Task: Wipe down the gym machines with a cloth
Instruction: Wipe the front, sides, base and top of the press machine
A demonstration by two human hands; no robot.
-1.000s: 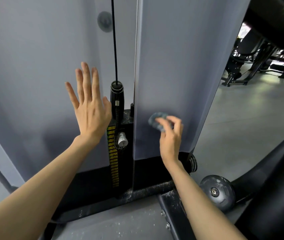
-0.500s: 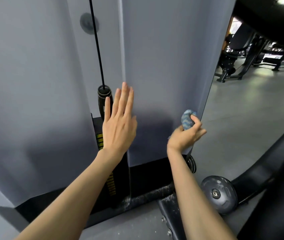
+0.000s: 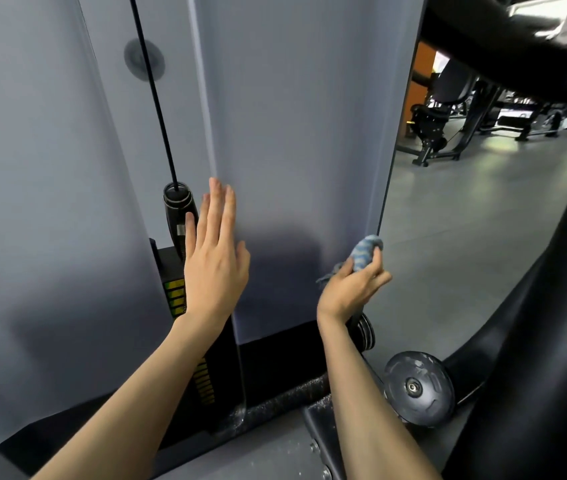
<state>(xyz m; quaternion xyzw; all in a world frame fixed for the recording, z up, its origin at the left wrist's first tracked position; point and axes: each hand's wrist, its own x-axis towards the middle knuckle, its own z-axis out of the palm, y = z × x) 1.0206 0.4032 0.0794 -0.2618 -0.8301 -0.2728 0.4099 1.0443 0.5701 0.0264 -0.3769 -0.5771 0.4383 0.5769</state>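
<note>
My right hand [image 3: 351, 289] curls tight round a balled, blue-and-grey striped woven cloth [image 3: 365, 252], held at the right edge of the smooth matte grey machine panel [image 3: 292, 133].
My left hand [image 3: 214, 265] lies flat, fingers straight, against the panel's left part, just right of the thin black cable [image 3: 153, 98]. A second ago the cloth sat mid-panel and my left hand was left of the cable. A scuffed round black roller [image 3: 417, 388] sits near right.

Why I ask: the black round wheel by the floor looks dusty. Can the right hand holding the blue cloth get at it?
Probably yes: the right hand, gripping the crumpled blue cloth, is just above the black round wheel, and nothing visible lies between them.
</note>
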